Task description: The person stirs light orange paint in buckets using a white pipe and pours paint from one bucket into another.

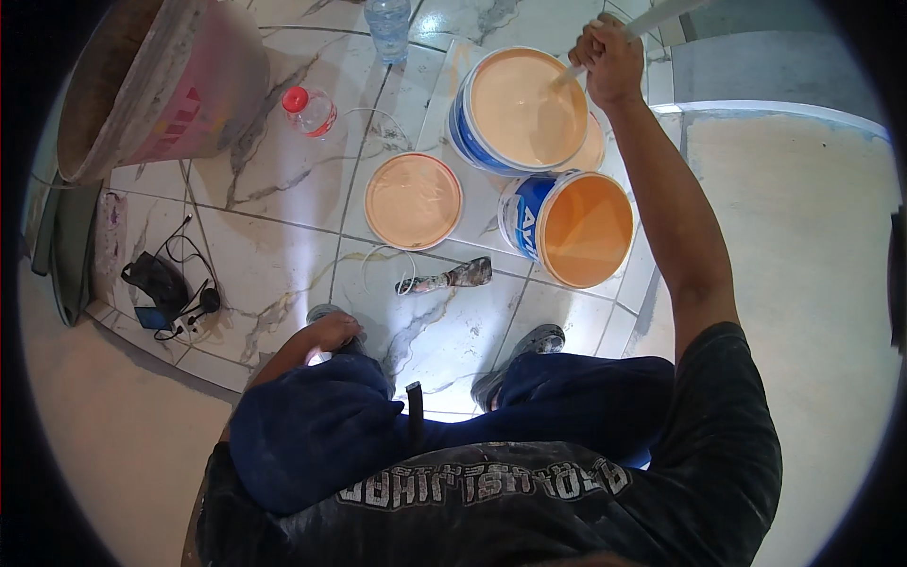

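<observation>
My right hand is closed around a pale stick, whose lower end dips into peach paint in a large blue-and-white bucket. Against that bucket, on its near side, a smaller blue-and-white bucket leans tilted, its inside coated orange. A round peach-coloured lid lies to the left of the two. By my left knee, above the shoe, rests my left hand; its fingers are bent out of sight, and nothing shows in it. A stained scraper lies on the tiles between the lid and my feet.
A big dirty pinkish tub stands tipped at the far left. Clear bottles, one red-capped and one blue-tinted, stand on the marbled tiles. Black cables and a pouch lie at left. A raised pale edge borders the right.
</observation>
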{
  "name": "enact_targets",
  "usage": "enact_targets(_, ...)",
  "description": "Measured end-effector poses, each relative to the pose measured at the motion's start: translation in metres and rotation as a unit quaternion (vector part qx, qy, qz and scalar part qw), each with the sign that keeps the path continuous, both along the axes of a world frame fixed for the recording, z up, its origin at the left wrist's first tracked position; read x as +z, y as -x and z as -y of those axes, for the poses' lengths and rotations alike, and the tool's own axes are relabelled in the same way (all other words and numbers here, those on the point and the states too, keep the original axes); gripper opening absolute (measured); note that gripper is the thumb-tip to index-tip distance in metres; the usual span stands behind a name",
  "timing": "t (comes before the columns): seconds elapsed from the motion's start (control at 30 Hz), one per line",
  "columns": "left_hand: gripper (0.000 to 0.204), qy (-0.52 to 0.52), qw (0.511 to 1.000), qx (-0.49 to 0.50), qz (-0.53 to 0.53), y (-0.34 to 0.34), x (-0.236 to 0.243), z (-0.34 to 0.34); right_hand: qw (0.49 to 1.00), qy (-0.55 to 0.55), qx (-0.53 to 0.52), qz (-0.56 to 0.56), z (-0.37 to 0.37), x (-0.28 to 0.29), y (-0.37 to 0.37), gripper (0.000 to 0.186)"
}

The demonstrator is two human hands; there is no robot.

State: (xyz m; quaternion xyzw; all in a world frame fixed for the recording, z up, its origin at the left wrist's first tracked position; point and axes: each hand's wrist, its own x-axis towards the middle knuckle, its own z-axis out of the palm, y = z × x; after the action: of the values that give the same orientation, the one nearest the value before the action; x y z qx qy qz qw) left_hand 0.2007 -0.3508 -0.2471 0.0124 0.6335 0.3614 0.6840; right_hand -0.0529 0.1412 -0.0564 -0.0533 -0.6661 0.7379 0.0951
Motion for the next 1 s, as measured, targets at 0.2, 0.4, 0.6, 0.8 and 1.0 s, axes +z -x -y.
enact_targets(0.2, 0.036, 0.023, 1.0, -0.01, 0.008, 0.004, -0.001, -0.002, 0.995, 0.079, 0.018, -0.06, 0.041, -0.017, 0.024, 0.026)
enact_targets(0.4, 0.033, -0.012, 1.0, -0.009, -0.015, 0.003, 0.003, -0.001, 0.987, 0.103, 0.119, -0.037, 0.074, -0.009, -0.04, 0.027)
enact_targets(0.6, 0.022, -0.04, 0.993, 0.093, 0.058, 0.019, 0.021, -0.007, 0.986, 0.107, 0.124, 0.03, 0.025, -0.002, -0.071, 0.024)
enact_targets(0.8, 0.011, -0.093, 0.988, 0.114, 0.038, 0.056, 0.062, -0.031, 0.998, 0.012, 0.056, -0.005, -0.015, 0.006, -0.021, 0.023)
enact_targets(1.0, 0.002, -0.119, 0.984, 0.128, 0.02, 0.079, 0.082, -0.062, 0.996, 0.07, 0.03, -0.05, 0.016, -0.015, 0.027, 0.026)
